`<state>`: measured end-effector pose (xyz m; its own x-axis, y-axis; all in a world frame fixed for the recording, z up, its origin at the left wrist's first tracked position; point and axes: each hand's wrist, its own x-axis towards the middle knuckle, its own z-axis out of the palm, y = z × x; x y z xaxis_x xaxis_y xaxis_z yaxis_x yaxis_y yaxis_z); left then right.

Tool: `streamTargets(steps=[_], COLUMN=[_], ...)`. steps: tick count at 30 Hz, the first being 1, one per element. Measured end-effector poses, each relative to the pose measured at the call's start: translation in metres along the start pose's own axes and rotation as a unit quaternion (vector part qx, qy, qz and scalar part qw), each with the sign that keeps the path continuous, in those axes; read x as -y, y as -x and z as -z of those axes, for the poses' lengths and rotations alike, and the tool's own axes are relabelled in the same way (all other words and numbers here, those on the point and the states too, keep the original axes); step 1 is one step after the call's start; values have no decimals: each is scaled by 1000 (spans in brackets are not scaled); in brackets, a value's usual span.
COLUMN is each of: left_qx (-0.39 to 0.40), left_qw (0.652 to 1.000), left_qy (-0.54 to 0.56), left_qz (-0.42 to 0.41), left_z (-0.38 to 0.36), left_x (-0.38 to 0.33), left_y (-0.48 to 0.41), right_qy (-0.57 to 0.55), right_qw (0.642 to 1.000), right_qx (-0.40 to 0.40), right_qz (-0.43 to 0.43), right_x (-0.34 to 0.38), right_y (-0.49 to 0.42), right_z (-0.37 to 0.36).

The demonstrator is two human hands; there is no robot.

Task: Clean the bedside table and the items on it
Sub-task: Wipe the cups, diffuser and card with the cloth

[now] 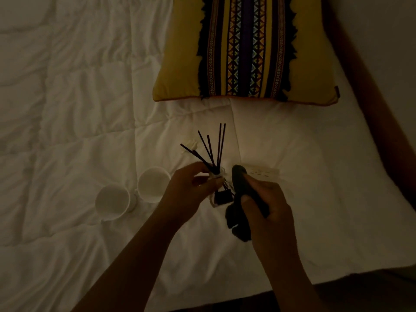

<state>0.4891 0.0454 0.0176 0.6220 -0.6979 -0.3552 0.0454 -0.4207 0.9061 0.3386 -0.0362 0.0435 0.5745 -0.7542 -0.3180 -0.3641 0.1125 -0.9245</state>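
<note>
My left hand (191, 188) grips a small clear reed diffuser bottle (221, 195) with a dark label, held above the white bed. Several dark reeds (213, 149) fan up out of its neck. My right hand (267, 203) is closed around a dark cloth (238, 219), whose upper end presses against the bottle's right side. Two white cups (112, 202) (153, 184) lie on the quilt to the left of my hands. The bedside table is out of sight.
A white quilted duvet (78, 109) covers the bed. A yellow cushion (247, 48) with a dark patterned stripe lies at the top. A small white box (263, 173) rests behind my right hand. The bed's edge and dark floor run along the bottom right.
</note>
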Motion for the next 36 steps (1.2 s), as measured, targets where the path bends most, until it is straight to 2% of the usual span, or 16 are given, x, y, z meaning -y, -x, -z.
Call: streamTargets(steps=[4,8,10,14,19,22,27,30,32,36], left_qx=[5,34,46,48,8,-34,-91,-109,-118,-133], left_qw=[1000,999,998,998,998,997,994,993,993,991], left_qy=[-7,-21,-21,-37,-55,-72,-56,-46,-29,16], left_qz=[0,-20,-27,-32,-16,-16,-6,1,8,13], left_z=[16,32,37,40,47,46,41,36,35,31], left_x=[-21,-33,-34,-37,-38,-36,-38,-41,-43,-47], left_y=[19,32,39,46,44,46,46,48,47,45], right_qy=[6,-80,-68,27,-34,-32,110,114,154,120], right_qw=[999,987,984,990,987,995,989,984,973,980], right_qx=[44,114,139,130,128,85,-52,-74,-90,-114], right_qz=[10,-78,-82,-50,-86,-52,83,112,147,113], right_x=[19,38,49,62,55,50,35,31,33,34], right_y=[-1,-2,-9,-20,-6,17,55,65,69,77], right_z=[-11,-10,-14,-26,-35,-44,-68,-75,-78,-80])
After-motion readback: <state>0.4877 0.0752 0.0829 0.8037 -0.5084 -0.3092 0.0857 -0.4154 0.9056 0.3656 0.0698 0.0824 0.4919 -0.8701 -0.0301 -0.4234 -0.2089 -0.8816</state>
